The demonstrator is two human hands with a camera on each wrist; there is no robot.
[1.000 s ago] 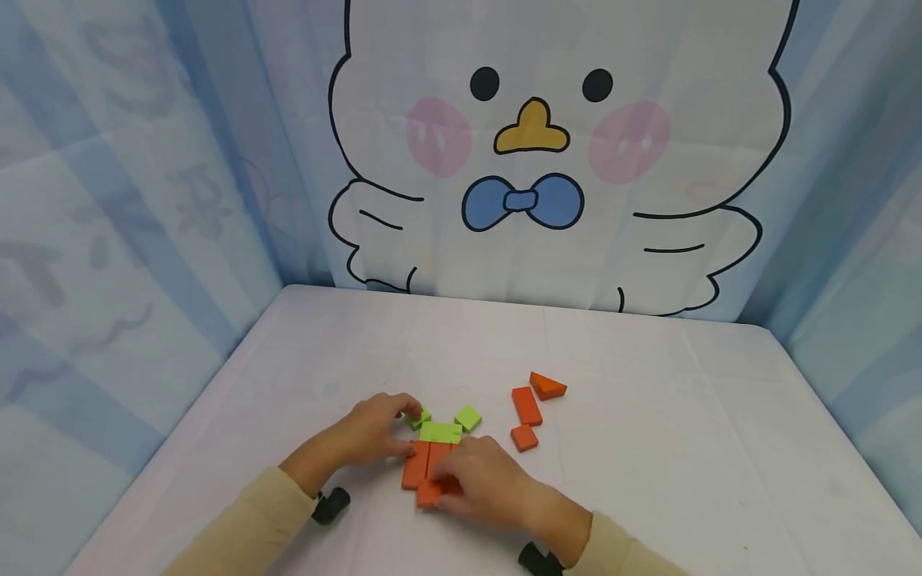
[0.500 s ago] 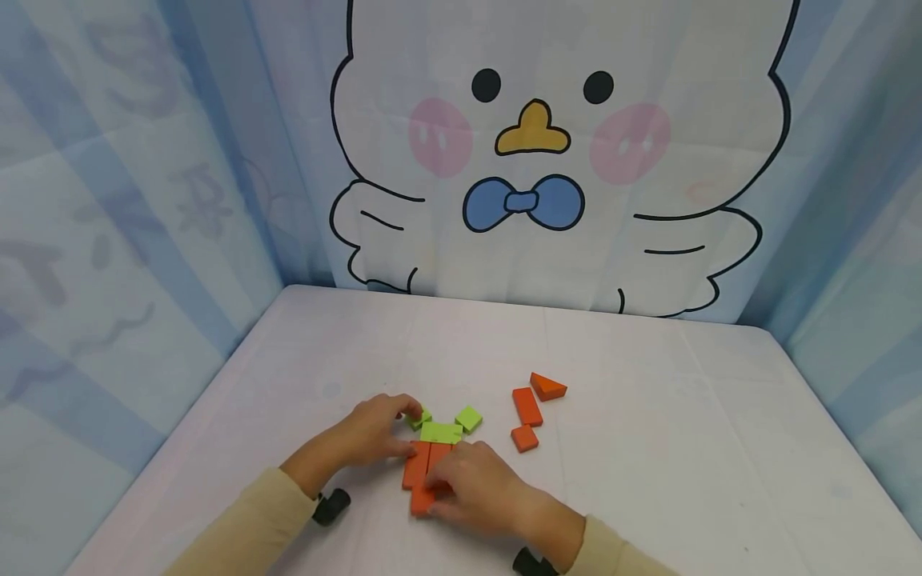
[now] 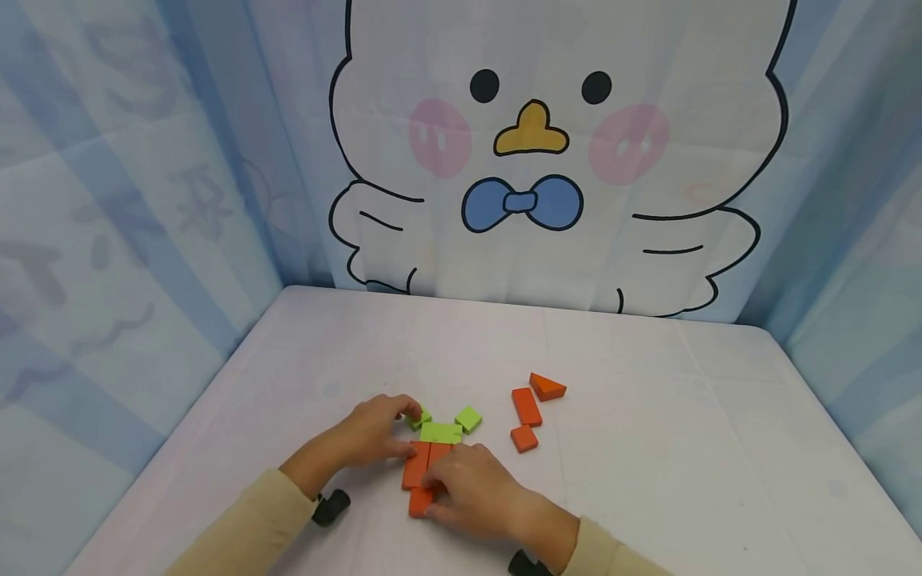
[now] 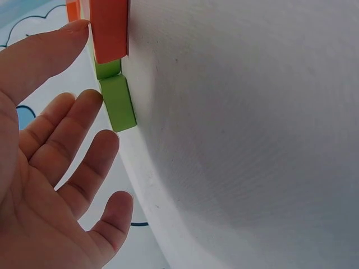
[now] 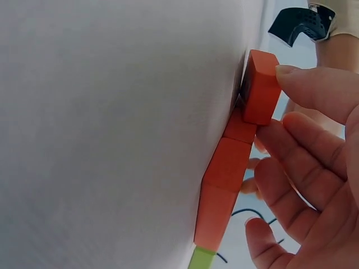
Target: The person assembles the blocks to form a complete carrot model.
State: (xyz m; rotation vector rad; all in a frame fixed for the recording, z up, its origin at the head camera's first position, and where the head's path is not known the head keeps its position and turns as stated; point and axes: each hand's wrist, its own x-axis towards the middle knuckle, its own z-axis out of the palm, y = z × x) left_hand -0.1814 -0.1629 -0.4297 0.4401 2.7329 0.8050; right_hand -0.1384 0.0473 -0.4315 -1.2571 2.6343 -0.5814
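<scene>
Head view: right hand (image 3: 471, 488) pinches unmarked orange block (image 3: 420, 502).

Both forearms in beige sleeves reach forward and inward, the left hand (image 3: 374, 432) lying palm-down with fingers (image 4: 73, 134) nearly straight and spread, the right hand (image 3: 471, 488) beside it, thumb and curled fingers (image 5: 303, 151) pinching, black straps at both wrists.
</scene>
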